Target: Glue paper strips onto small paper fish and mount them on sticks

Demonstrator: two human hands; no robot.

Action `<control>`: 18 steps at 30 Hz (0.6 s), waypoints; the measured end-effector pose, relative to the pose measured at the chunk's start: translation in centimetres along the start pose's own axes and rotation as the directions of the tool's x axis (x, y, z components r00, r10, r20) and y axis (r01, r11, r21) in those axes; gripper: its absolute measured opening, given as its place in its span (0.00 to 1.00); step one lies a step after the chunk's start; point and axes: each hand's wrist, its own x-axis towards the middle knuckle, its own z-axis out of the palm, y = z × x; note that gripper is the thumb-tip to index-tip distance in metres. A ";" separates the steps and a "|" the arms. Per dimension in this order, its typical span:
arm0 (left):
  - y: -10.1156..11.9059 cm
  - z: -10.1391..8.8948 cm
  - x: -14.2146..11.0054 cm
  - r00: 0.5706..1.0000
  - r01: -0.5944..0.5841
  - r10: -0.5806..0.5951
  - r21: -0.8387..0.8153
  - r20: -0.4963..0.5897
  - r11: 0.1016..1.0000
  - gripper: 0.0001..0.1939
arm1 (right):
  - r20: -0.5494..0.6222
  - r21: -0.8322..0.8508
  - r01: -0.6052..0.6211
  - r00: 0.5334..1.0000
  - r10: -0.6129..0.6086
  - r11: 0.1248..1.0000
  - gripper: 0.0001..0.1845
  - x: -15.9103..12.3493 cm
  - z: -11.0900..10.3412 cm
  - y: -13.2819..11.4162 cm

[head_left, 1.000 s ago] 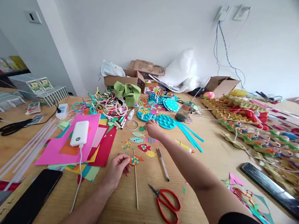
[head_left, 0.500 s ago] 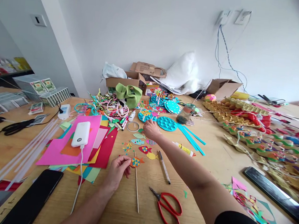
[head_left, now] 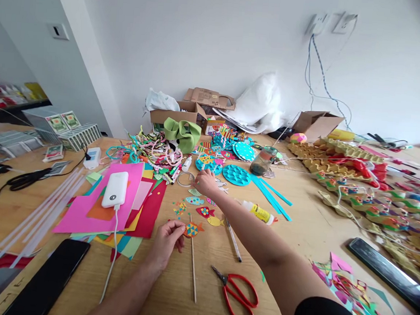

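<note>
My left hand [head_left: 169,236] pinches the edge of an orange paper fish [head_left: 191,230] with blue and yellow triangles, just over the table. A thin wooden stick [head_left: 193,277] lies below the fish, its upper end running under it. My right hand [head_left: 205,181] reaches far forward, its fingertips beside a clear tape roll [head_left: 185,178]. Its fingers are bent down and partly hidden, so I cannot tell whether they grip the roll. Several paper fish lie between the hands, among them a red fish [head_left: 205,211] and a yellow fish [head_left: 215,221].
Red-handled scissors [head_left: 240,298] and a pen [head_left: 234,241] lie near my right forearm. Beyond it are a glue bottle [head_left: 258,212], blue paper strips [head_left: 270,196] and a glass jar [head_left: 263,161]. A power bank [head_left: 115,189] rests on coloured paper [head_left: 78,215] at left. Egg cartons [head_left: 366,199] fill the right.
My right hand has moved left, from near the blue disc towards the tape roll. My left hand stays on the orange fish. The view has shifted slightly.
</note>
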 end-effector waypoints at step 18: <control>0.0 0.1 -0.1 1.000 -0.002 0.002 -0.009 -0.010 1.000 0.15 | 0.081 0.025 0.020 0.996 -0.022 0.999 0.13 -1.0 -0.5 2.9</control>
